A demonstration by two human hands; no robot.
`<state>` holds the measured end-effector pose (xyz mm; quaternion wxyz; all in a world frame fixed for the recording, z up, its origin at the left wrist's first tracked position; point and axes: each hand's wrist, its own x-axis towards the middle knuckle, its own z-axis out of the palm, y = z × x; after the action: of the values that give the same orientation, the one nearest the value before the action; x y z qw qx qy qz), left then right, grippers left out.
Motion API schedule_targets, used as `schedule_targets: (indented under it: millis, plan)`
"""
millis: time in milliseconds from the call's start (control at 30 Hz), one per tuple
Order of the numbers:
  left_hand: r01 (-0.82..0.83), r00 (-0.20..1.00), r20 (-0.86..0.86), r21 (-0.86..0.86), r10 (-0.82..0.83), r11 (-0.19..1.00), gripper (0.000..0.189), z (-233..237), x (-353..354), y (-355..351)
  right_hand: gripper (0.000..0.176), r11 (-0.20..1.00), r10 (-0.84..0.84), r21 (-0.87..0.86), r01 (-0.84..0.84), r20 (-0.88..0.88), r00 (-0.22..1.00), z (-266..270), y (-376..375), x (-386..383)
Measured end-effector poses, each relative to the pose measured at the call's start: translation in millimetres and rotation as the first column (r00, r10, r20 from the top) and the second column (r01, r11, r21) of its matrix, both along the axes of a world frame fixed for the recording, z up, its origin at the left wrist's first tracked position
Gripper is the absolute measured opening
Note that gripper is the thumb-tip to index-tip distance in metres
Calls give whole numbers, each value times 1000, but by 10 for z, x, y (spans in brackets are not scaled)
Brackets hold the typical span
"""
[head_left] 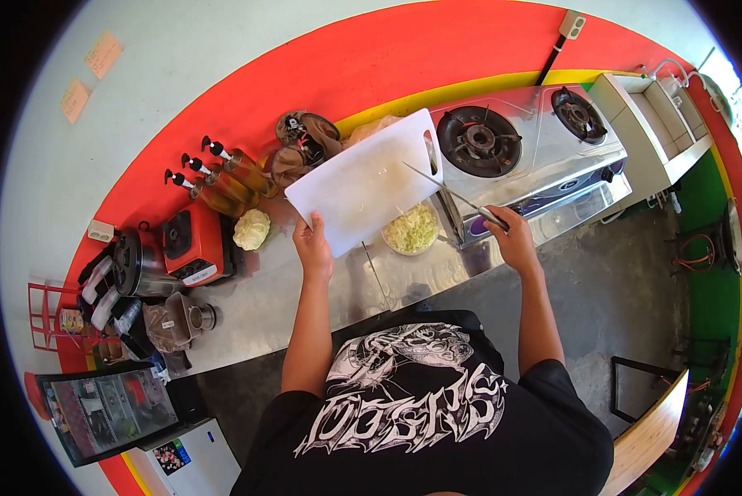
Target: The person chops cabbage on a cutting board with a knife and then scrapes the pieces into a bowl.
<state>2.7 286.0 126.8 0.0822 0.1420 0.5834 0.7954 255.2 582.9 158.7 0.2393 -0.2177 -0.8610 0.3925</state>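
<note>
My left hand (313,246) grips the near left edge of a white cutting board (358,188), which is raised and tilted above the counter. In my right hand (511,238) is a knife (453,192), its blade reaching left over the board's right end. Small pale shreds lie on the board's face. Just below the board's lower right edge stands a bowl of shredded cabbage (412,231), partly covered by the board. A piece of cabbage (252,230) rests on the counter to the left.
A two-burner gas stove (528,157) stands right of the board, with a sink (656,124) beyond it. Left on the steel counter (263,318) are several pump bottles (222,178), a red appliance (195,248) and a dark pot (139,264). A wooden tabletop (648,438) is at lower right.
</note>
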Motion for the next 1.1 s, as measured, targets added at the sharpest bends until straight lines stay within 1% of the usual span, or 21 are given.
schedule_targets:
  millis: [33, 167, 233, 367, 433, 467, 533, 667, 733, 867, 933, 967, 1033, 1067, 1100]
  plan:
    - [6, 1000, 0, 2, -6, 1000, 41, 3, 3, -9, 26, 1000, 4, 25, -4, 0, 1000, -12, 10, -9]
    - [23, 1000, -12, 11, -23, 1000, 42, 32, 25, -39, 27, 998, 48, 31, -49, 16, 999, -31, 39, -54]
    - [40, 999, 10, -1, -40, 999, 43, 52, 123, -113, 28, 997, 63, -41, -65, -39, 997, -34, -8, -68]
    - [64, 998, 9, 8, -64, 998, 44, 28, 98, -157, 28, 998, 66, -17, -67, -52, 996, 35, 65, -222]
    - [83, 996, -8, 3, -83, 997, 44, 27, 95, -175, 31, 973, 57, 219, -76, 95, 994, 9, 137, -232]
    - [84, 996, -10, 4, -84, 996, 44, 24, 96, -177, 31, 973, 56, 220, -75, 94, 994, -6, 173, -212]
    - [88, 996, -18, 17, -88, 996, 44, 2, 15, -123, 34, 935, 67, 325, -145, 237, 969, -25, 311, -231]
    - [110, 994, 18, -7, -109, 994, 44, -67, 0, -173, 35, 959, 72, 257, -123, 200, 977, -70, 375, -154]
    - [110, 994, 15, 18, -111, 994, 43, -70, 13, -170, 34, 989, 24, 140, -39, 107, 994, -54, 359, -157]
    - [119, 991, 58, 53, -122, 991, 42, -42, 39, -165, 35, 981, -12, 195, -16, 141, 990, -81, 328, -165]
    - [98, 987, 119, 72, -106, 993, 41, -19, 62, -168, 33, 958, -2, 280, -64, 229, 974, -39, 266, -145]
    - [91, 988, 118, 71, -99, 993, 41, -37, 67, -170, 32, 957, -4, 283, -61, 222, 975, -45, 252, -141]
    - [-35, 989, 144, 112, 19, 993, 42, -78, 91, -172, 30, 966, -9, 255, -44, 204, 979, -39, 194, -134]
    - [-41, 989, 148, 115, 24, 993, 42, -90, 102, -206, 28, 974, -23, 226, -20, 185, 983, -29, 177, -131]
    - [-83, 983, 176, 136, 58, 987, 42, -49, 133, -248, 28, 973, -18, 229, -26, 188, 982, -10, 174, -124]
